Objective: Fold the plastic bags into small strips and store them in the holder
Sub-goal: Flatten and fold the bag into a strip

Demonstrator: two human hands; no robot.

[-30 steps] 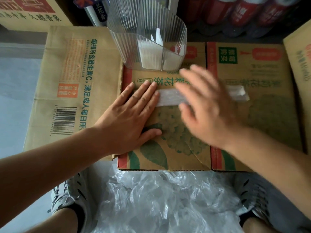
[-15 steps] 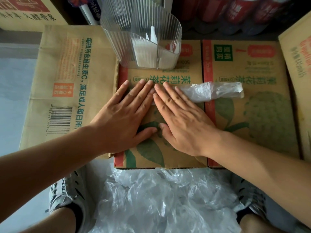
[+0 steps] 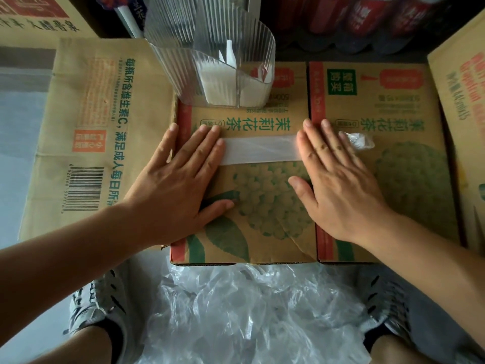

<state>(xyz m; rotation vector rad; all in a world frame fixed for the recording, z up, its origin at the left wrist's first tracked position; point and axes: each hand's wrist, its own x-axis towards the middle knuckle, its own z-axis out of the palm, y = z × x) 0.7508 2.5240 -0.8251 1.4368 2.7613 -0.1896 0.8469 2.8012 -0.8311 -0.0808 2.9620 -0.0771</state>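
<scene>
A clear plastic bag folded into a long flat strip (image 3: 259, 150) lies across the top of a printed cardboard box (image 3: 262, 206). My left hand (image 3: 181, 185) lies flat with its fingertips pressing the strip's left end. My right hand (image 3: 336, 179) lies flat on the strip's right part, fingers straight; a crumpled end of the bag (image 3: 358, 140) sticks out beyond it. A clear ribbed plastic holder (image 3: 210, 59) stands at the box's far edge, with folded white strips inside (image 3: 217, 82).
A heap of loose clear plastic bags (image 3: 252, 316) lies on the floor between my shoes (image 3: 97, 308). A flattened carton (image 3: 86, 132) lies to the left, another carton (image 3: 464, 101) to the right, and red bottles (image 3: 367, 19) stand behind.
My right hand slid rightward along the strip, from beside the left hand to the strip's right part, flattening it. The left hand stayed on the left end.
</scene>
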